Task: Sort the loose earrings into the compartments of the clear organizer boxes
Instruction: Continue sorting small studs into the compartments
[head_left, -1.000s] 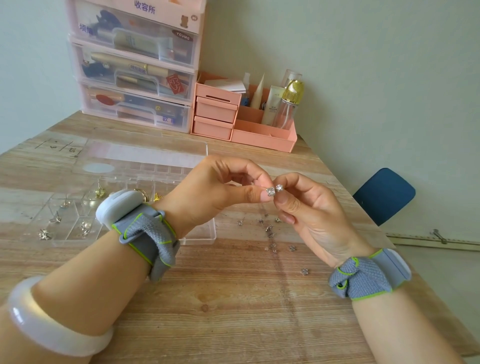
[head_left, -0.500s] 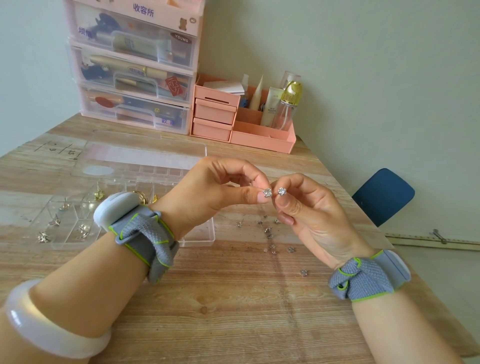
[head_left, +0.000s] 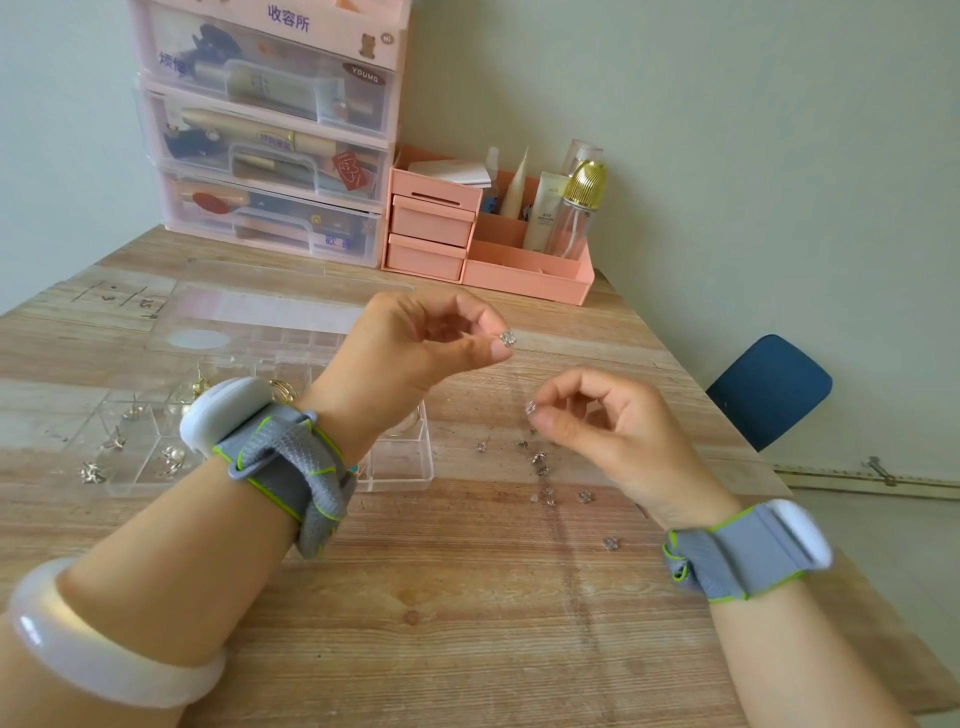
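- Small sparkly silver stud earring (head_left: 507, 338) pinched by left hand (head_left: 415, 348) above wooden table (head_left: 467, 597).
- Right hand (head_left: 602, 431) pinches second stud (head_left: 531, 408), over loose earrings (head_left: 540, 462).
- Clear plastic organizer box (head_left: 400, 462) left.

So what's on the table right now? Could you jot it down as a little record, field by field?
left hand: raised, pinching a small sparkly stud earring at its fingertips
right hand: lower, fingers curled, pinching something tiny and blurred
loose earrings: scattered on the wooden table, under the right hand
clear organizer box: open, behind the left wrist, several earrings in its left compartments
back of table: pink drawer stack, pink desk organizer with bottles
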